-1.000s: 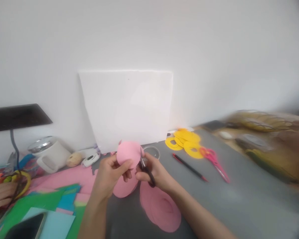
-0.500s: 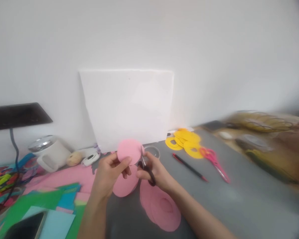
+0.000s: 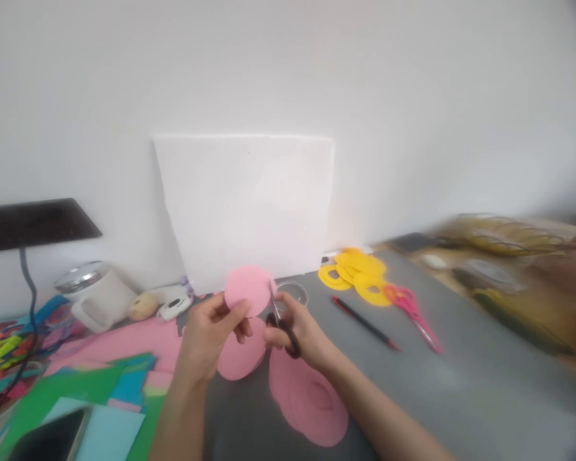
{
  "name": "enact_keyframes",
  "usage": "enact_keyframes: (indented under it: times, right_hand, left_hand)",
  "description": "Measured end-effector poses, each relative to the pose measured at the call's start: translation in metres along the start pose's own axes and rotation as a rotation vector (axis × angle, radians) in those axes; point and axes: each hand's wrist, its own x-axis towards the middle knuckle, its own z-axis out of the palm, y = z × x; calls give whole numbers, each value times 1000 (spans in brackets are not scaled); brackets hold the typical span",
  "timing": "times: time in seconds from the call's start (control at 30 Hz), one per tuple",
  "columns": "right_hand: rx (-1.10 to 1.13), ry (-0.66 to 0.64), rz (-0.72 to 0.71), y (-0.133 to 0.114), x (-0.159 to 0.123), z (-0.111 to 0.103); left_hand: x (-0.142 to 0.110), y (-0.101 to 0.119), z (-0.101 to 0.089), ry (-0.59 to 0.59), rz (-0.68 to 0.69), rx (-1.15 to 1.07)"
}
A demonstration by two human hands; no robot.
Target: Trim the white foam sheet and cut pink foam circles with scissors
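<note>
A round pink paper disc (image 3: 248, 288) is pinched at its lower edge by the thumb and fingers of my left hand (image 3: 216, 330). My right hand (image 3: 300, 330) is closed round the black handles of small scissors (image 3: 290, 336). Their blades stand at the disc's right edge, where a thin sliver of paper shows. Below the hands, more pink discs (image 3: 240, 358) lie on the dark grey table. A stack of pink paper circles (image 3: 317, 416) is under my right forearm, the top one with a cut line in its middle.
Yellow paper rings (image 3: 360, 266), pink scissors (image 3: 415, 317) and a black-and-red pen (image 3: 365, 322) lie to the right. A white board (image 3: 249, 211) leans on the wall. At left are a white mug (image 3: 98, 298), coloured paper sheets (image 3: 77, 397) and a phone (image 3: 52, 438).
The scissor blades look slightly more closed against the disc's right edge. Both hands have otherwise hardly moved.
</note>
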Motion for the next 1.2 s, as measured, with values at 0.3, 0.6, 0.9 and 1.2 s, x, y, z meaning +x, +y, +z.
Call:
enact_keyframes:
  times: [0.3, 0.6, 0.9, 1.2]
  right_hand:
    - [55, -56, -38, -1, 0, -2]
    - [68, -49, -17, -1, 0, -1]
    - [78, -71, -44, 1, -1, -1]
    - [-16, -21, -34, 1, -1, -2]
  left_hand:
    - [0, 1, -3, -36, -13, 84]
    - [0, 1, -4, -39, -7, 49]
    - [-1, 3, -5, -11, 6, 67]
    - [-1, 3, -4, -5, 21, 70]
